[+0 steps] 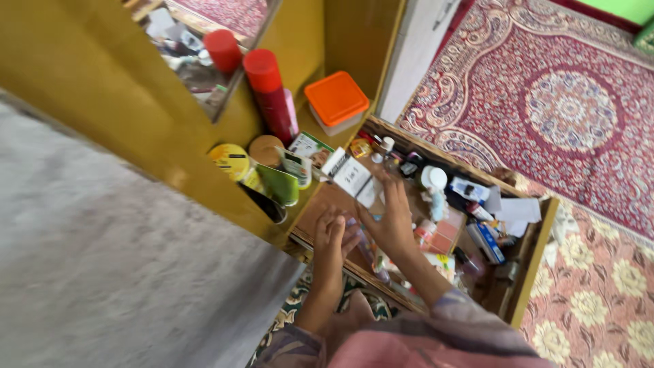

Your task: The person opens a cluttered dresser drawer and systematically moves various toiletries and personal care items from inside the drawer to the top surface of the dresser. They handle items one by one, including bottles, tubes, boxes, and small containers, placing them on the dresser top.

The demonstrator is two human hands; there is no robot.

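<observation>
Left hand [334,235] curled loosely beside right hand [392,218], fingers spread over the open drawer [528,272] of small bottles; grip contents blurred, cannot tell.

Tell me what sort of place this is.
Likely a bedroom or dressing corner in a home: a yellow dressing table with a mirror, an open drawer crammed with small cosmetics and bottles, and a patterned red carpet on the floor.
</observation>
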